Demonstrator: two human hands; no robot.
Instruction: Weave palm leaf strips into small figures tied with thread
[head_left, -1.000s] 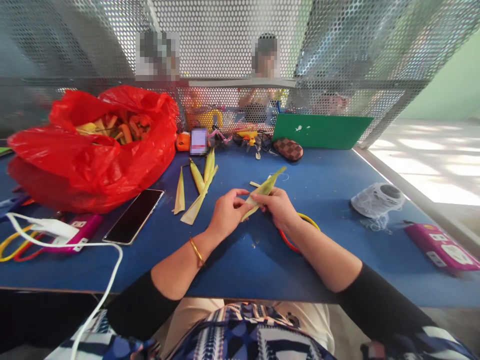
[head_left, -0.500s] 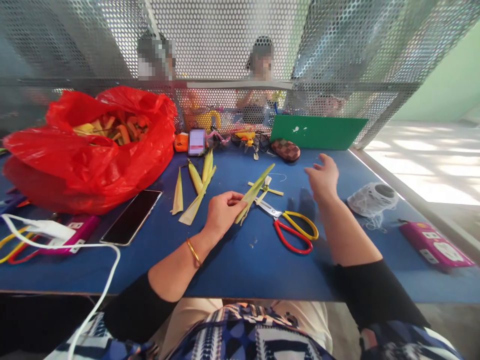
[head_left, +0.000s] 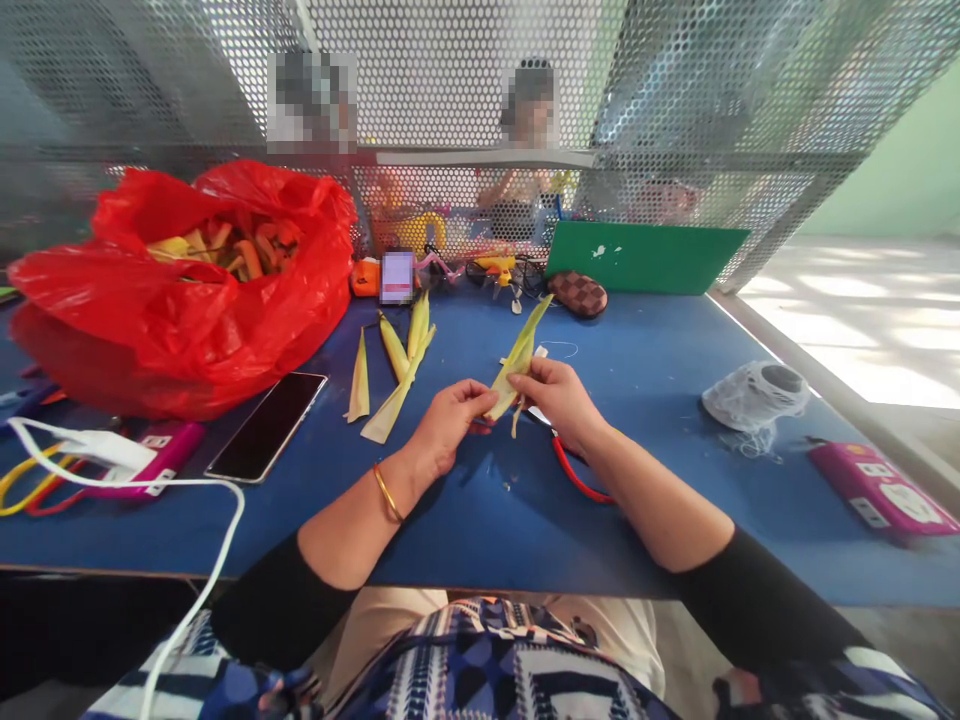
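Head view: at centre frame, the husk strip (head_left: 519, 355) is pinched in the fingers of left hand (head_left: 454, 418) and right hand (head_left: 561, 402); a lengthwise tear could be caused by uneven pulling!

Near the middle of the frame we see one long leaf (head_left: 520, 350), pale yellow at its broad lower end and greener toward the narrow, pointed tip. It slants, with the tip toward the upper right and the base toward the lower left. We find it pinched at the base by the left hand (head_left: 452, 418) and along its right edge by the right hand (head_left: 561, 397). Just below the right fingers we notice a thin, pale strip hanging down.
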